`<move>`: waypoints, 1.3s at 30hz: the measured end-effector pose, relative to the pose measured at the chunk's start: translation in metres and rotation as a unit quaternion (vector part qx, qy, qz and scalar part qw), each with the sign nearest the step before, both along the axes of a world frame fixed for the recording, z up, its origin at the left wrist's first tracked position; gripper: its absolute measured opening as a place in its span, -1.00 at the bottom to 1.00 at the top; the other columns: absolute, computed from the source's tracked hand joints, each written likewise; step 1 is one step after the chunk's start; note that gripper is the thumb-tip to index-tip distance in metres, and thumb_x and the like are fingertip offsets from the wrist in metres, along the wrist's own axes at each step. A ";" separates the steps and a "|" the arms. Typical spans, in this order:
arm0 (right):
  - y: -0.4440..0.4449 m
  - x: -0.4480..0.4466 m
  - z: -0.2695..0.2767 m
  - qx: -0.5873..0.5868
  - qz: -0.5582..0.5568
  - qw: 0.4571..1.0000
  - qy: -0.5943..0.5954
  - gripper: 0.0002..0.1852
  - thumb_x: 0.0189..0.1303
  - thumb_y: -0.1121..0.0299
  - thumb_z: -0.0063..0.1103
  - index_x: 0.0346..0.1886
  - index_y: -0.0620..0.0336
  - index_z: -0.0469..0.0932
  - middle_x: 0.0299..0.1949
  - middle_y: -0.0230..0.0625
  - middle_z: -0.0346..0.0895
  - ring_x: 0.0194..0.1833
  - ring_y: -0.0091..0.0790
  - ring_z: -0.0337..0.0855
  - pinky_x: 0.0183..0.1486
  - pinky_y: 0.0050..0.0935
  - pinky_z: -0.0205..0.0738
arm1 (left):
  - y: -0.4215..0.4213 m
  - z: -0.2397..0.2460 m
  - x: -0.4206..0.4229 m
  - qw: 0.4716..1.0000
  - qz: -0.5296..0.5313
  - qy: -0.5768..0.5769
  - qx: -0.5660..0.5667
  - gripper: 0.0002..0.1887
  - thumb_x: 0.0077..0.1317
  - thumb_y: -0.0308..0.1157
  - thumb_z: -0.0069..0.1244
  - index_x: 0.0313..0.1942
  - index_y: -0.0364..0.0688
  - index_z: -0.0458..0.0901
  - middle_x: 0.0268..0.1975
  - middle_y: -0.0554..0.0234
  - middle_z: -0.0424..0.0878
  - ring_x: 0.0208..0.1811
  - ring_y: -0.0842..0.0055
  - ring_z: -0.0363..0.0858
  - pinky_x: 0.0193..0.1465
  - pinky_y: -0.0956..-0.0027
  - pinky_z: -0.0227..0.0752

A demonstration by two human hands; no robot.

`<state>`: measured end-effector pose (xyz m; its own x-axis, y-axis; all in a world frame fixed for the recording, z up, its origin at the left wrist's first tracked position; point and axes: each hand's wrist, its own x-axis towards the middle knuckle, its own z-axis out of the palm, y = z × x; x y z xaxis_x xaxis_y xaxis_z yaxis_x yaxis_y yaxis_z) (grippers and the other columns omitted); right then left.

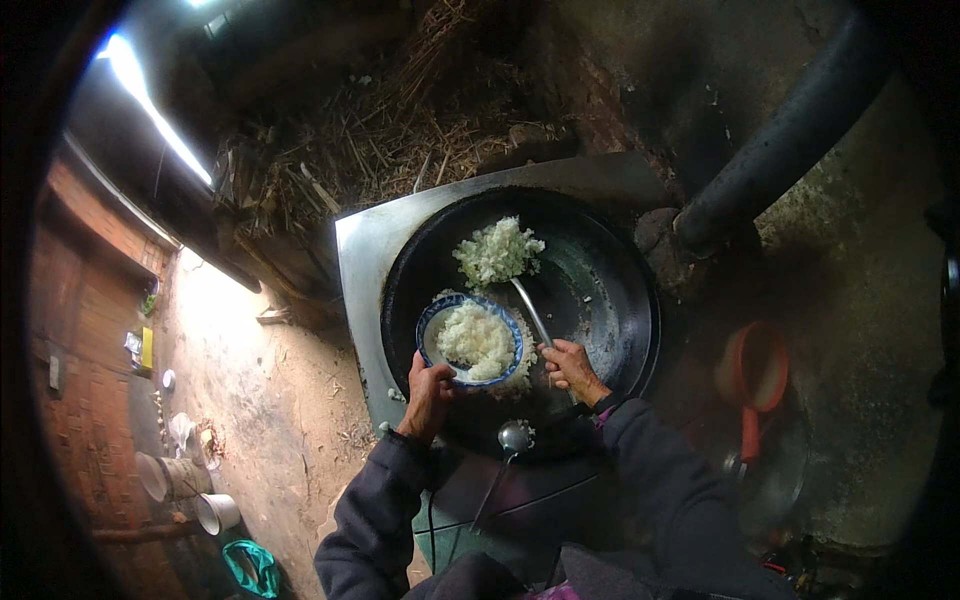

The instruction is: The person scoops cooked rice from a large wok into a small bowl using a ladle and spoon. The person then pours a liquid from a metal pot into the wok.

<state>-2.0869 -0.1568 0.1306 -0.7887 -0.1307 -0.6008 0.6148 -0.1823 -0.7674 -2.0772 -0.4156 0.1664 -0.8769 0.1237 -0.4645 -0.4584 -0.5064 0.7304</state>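
My left hand [429,397] grips the near left rim of a blue-and-white bowl [424,341] above a large black wok [622,300]. White rice [480,339] fills much of the bowl. My right hand [573,370] is closed around the metal handle of a utensil [534,307]. The far end of that handle meets a heap of rice [499,251] with greenish bits, which hides the utensil's head. More rice lies in the wok beside and beneath the bowl. A metal ladle [516,436] with grains stuck to it lies at the near side of the wok.
The wok sits in a metal-topped stove [364,240]. Straw and sticks [360,142] are piled behind it. A dark stovepipe [780,135] rises at the back right. An orange-red handled strainer or scoop [751,431] is at right. White buckets [217,514] and a green plastic bag [251,568] are at lower left.
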 end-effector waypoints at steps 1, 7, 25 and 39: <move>0.003 0.002 0.005 0.012 -0.002 1.000 -0.001 -0.90 0.21 0.34 0.02 -0.26 0.11 0.41 -0.62 -0.52 0.22 -0.75 -0.72 0.09 -0.75 -0.67 -0.06 | 0.001 0.000 0.001 1.000 0.006 0.006 0.010 -0.44 0.00 -0.63 -0.26 0.11 -0.21 0.19 -0.03 -0.02 0.42 -0.15 0.20 0.54 -0.28 0.13 0.61; 0.017 0.040 0.047 0.073 0.000 0.997 0.030 -0.83 0.17 0.39 0.03 -0.16 0.13 0.45 -0.64 -0.53 0.24 -0.74 -0.72 0.12 -0.74 -0.68 -0.05 | 0.008 -0.003 -0.002 1.000 0.020 0.014 0.007 -0.45 0.02 -0.62 -0.25 0.11 -0.15 0.19 -0.08 0.07 0.44 -0.20 0.26 0.54 -0.34 0.19 0.59; 0.024 0.167 0.103 0.656 0.117 0.626 0.404 -0.51 0.05 0.52 0.13 0.14 0.12 0.42 -0.44 -0.22 0.38 -0.43 -0.17 0.50 -0.37 -0.28 0.43 | 0.054 0.020 0.001 0.998 0.014 0.037 0.042 -0.34 0.06 -0.59 -0.17 0.19 -0.03 -0.01 -0.09 0.01 0.38 -0.22 0.20 0.52 -0.27 0.05 0.58; 0.025 0.179 0.167 0.568 0.114 0.715 0.390 -0.54 0.07 0.53 0.12 0.11 0.18 0.42 -0.41 -0.07 0.47 -0.37 -0.02 0.53 -0.34 -0.23 0.42 | 0.037 0.012 0.006 0.988 0.024 0.106 0.108 -0.29 -0.02 -0.74 -0.25 0.18 0.04 0.20 -0.06 0.15 0.45 -0.17 0.24 0.54 -0.33 0.04 0.59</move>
